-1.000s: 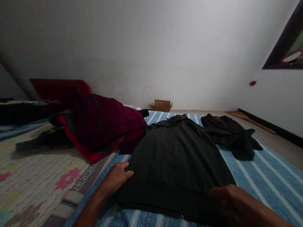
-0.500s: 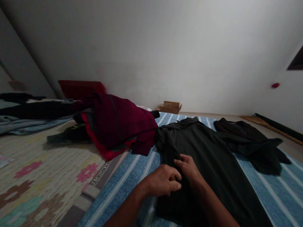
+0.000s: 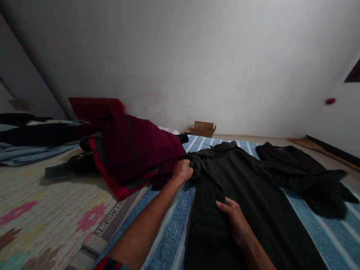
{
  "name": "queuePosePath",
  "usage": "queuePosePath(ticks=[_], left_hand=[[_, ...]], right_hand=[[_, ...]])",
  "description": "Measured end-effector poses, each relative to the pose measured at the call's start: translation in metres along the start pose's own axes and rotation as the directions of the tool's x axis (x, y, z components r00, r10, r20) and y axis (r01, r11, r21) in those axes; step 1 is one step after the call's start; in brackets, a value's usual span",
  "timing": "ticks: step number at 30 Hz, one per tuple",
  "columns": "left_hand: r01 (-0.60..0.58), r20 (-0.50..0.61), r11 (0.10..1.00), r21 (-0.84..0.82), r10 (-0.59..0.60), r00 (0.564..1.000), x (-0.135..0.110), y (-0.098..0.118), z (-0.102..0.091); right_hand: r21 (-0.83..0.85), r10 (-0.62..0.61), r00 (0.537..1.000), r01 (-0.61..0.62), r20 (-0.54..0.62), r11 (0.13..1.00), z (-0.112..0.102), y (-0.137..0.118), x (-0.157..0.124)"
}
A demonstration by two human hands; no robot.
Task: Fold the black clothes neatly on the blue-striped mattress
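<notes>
A dark green long-sleeved shirt lies spread on the blue striped sheet, its collar pointing away from me. My left hand is closed on the bunched sleeve at the shirt's left side, beside a maroon jacket. Lower down, on the left part of the shirt's body, my right hand pinches the cloth between thumb and fingers; some fingertips are hidden. The other sleeve stretches out to the right, rumpled.
Another dark garment lies folded at the right. Several clothes are piled at far left on a flowered mat. A small open cardboard box and a red case-like object stand near the wall.
My left hand has moved forward from beside my right hand to the bunched sleeve and gripped it. My right hand has shifted slightly right and nearer to me.
</notes>
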State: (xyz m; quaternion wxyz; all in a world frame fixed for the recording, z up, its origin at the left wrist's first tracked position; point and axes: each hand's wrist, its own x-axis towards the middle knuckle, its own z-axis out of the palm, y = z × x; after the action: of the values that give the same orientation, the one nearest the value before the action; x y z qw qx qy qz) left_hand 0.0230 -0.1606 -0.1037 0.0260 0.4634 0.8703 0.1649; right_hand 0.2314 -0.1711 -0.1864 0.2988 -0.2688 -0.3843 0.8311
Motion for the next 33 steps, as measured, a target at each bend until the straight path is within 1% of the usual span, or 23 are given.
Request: queuePosePath(ticks=[2,3,4,5,6,7,9,11,12,13,14,15,16,17,18,20,22,23,25,27,29,31,33], left_hand=[[-0.001,-0.122,1.0,0.032,0.005,0.993,0.018,0.006,-0.038],[0.013,-0.211,0.999,0.052,-0.002,0.977,0.029,0.007,-0.059],[0.022,-0.37,0.995,0.093,0.014,0.929,0.042,0.006,-0.08],[0.035,-0.503,0.992,0.121,0.031,0.863,0.055,0.004,-0.099],[0.065,-0.592,0.99,0.123,0.02,0.806,0.069,0.0,-0.115],[0.11,-0.637,0.99,0.09,-0.027,0.77,0.081,-0.005,-0.128],[0.214,-0.645,0.977,0.002,-0.162,0.747,0.098,-0.017,-0.139],[0.269,-0.643,0.963,-0.034,-0.227,0.732,0.102,-0.026,-0.133],[0.264,-0.649,0.964,-0.019,-0.213,0.731,0.098,-0.028,-0.125],[0.234,-0.651,0.972,0.017,-0.167,0.741,0.092,-0.028,-0.115],[0.174,-0.638,0.981,0.082,-0.083,0.766,0.083,-0.026,-0.104],[0.089,-0.586,0.984,0.157,0.021,0.81,0.073,-0.024,-0.091],[-0.006,-0.493,0.978,0.208,0.111,0.863,0.063,-0.02,-0.078],[-0.09,-0.357,0.971,0.223,0.167,0.919,0.054,-0.017,-0.064],[-0.122,-0.261,0.968,0.219,0.179,0.949,0.046,-0.013,-0.051],[-0.124,-0.119,0.971,0.205,0.151,0.981,0.037,-0.009,-0.027],[-0.088,-0.009,0.977,0.194,0.091,0.996,0.036,-0.006,-0.007],[-0.063,0.022,0.979,0.193,0.06,0.998,0.037,-0.004,0.0],[-0.031,0.025,0.98,0.198,0.027,0.999,0.04,0.002,0.011],[-0.048,-0.011,0.979,0.199,0.051,0.999,0.044,0.013,0.017],[-0.106,-0.015,0.976,0.191,0.111,0.994,0.049,0.025,0.023],[-0.158,0.039,0.972,0.175,0.154,0.987,0.059,0.037,0.029],[-0.171,0.115,0.972,0.159,0.154,0.981,0.076,0.044,0.032]], right_hand=[[0.003,0.001,1.0,-0.001,0.001,1.0,0.001,0.0,0.001],[0.004,-0.005,1.0,0.005,0.012,1.0,0.002,0.001,0.001],[0.003,-0.015,0.999,0.015,0.03,1.0,0.004,0.001,0.001],[0.001,-0.024,0.998,0.024,0.053,1.0,0.005,0.002,0.001],[-0.005,-0.035,0.996,0.035,0.08,0.999,0.008,0.002,0.001],[-0.018,-0.043,0.993,0.045,0.106,0.999,0.01,0.003,0.001],[-0.054,-0.055,0.988,0.063,0.147,0.997,0.014,0.003,0.001],[-0.093,-0.061,0.984,0.077,0.168,0.993,0.017,0.003,0.001],[-0.106,-0.061,0.983,0.08,0.173,0.991,0.018,0.003,0.002],[-0.113,-0.06,0.982,0.08,0.178,0.99,0.019,0.002,0.002],[-0.116,-0.058,0.981,0.08,0.185,0.99,0.02,0.002,0.001],[-0.116,-0.058,0.979,0.082,0.194,0.99,0.021,0.002,0.001],[-0.113,-0.061,0.976,0.086,0.209,0.99,0.022,0.002,0.0],[-0.109,-0.068,0.972,0.094,0.224,0.99,0.024,0.002,-0.001],[-0.11,-0.073,0.968,0.101,0.238,0.989,0.027,0.002,-0.002],[-0.12,-0.08,0.965,0.113,0.251,0.986,0.033,0.002,-0.006],[-0.147,-0.082,0.965,0.122,0.251,0.982,0.038,0.004,-0.009],[-0.166,-0.082,0.964,0.126,0.252,0.978,0.04,0.005,-0.01],[-0.197,-0.086,0.961,0.141,0.262,0.97,0.042,0.008,-0.011],[-0.211,-0.086,0.96,0.145,0.268,0.967,0.042,0.011,-0.009],[-0.209,-0.074,0.963,0.131,0.26,0.969,0.04,0.015,-0.006],[-0.198,-0.053,0.965,0.106,0.255,0.975,0.038,0.018,-0.004],[-0.18,-0.046,0.965,0.095,0.258,0.979,0.036,0.02,-0.002]])
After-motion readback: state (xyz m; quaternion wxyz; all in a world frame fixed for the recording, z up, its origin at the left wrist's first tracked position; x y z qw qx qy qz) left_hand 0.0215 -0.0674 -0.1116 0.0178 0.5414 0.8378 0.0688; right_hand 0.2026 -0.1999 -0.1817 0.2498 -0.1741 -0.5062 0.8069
